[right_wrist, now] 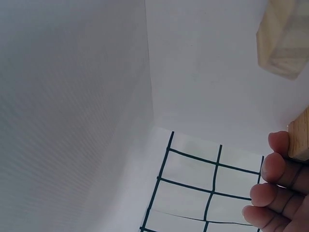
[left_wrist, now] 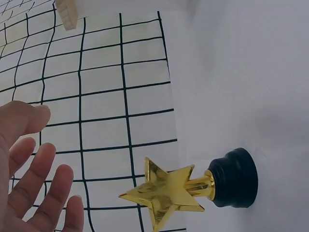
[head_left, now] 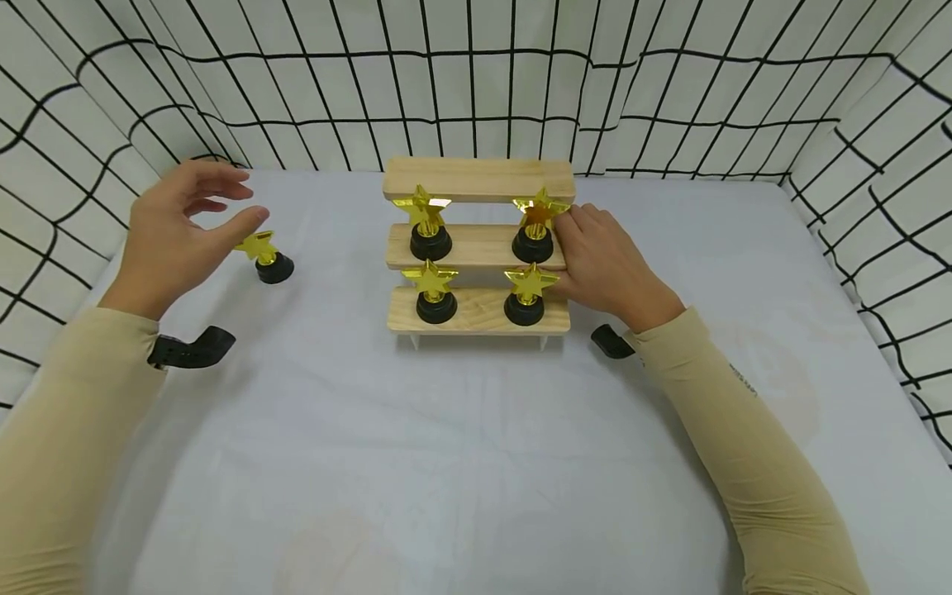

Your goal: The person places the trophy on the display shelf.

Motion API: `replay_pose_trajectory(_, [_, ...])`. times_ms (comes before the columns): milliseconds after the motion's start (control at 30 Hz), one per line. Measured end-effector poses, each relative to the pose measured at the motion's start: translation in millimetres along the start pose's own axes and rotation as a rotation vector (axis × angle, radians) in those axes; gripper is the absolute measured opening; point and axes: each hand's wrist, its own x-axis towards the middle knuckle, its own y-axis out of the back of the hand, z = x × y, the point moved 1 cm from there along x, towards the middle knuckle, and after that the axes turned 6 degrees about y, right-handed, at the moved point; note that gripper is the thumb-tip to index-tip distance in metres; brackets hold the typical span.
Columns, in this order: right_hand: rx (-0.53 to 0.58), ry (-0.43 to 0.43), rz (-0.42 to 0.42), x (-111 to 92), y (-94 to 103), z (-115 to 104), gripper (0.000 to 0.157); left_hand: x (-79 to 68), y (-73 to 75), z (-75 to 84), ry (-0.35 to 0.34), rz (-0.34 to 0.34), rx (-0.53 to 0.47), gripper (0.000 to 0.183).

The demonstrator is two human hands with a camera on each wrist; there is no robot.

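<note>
A small gold star trophy [head_left: 274, 266] with a black round base stands on the left of the table. My left hand [head_left: 186, 223] hovers just beside it, thumb and fingers apart and holding nothing; in the left wrist view the trophy [left_wrist: 166, 191] is clear of the fingers. A three-tier wooden display shelf [head_left: 476, 310] stands in the middle, with two star trophies on its middle tier and two on its lowest. At its right end, my right hand [head_left: 606, 260] grips the middle tier; some fingertips are hidden behind the wood.
White cloth covers the table [head_left: 476, 463]. A black wire grid [head_left: 491, 91] lines the back and sides in front of white walls. The shelf's top tier [head_left: 479, 178] bears no trophy. Black wrist mounts [head_left: 195, 347] sit on both sleeves.
</note>
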Motion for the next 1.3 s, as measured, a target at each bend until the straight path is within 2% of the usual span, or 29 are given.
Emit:
replay_pose_trajectory(200, [-0.003,-0.006,-0.006,1,1.9,-1,0.065,0.2,0.5,-18.1,0.054,0.011,0.027,0.041])
replay_pose_trajectory(433, [-0.002,-0.004,-0.001,1,0.9,0,0.065,-0.8,-1.2,-38.3,0.129,-0.002,0.0,0.049])
replay_pose_trajectory(567, [0.006,-0.011,-0.005,2,0.5,0,0.065,-1.9,-2.9,-47.0,0.149,-0.028,-0.028,0.052])
replay_pose_trajectory(833, [0.019,-0.032,-0.028,1,-0.3,-1,0.066,-6.8,-10.4,-64.3,0.144,-0.089,-0.138,0.062])
replay_pose_trajectory(1100, [0.018,-0.019,-0.027,0,-0.1,-1,0.065,-9.0,-16.8,-81.0,0.211,-0.134,-0.11,0.071])
replay_pose_trajectory(1300, [0.04,-0.032,-0.053,0,0.5,0,0.067,-9.4,-17.3,-86.9,0.273,-0.168,-0.1,0.074])
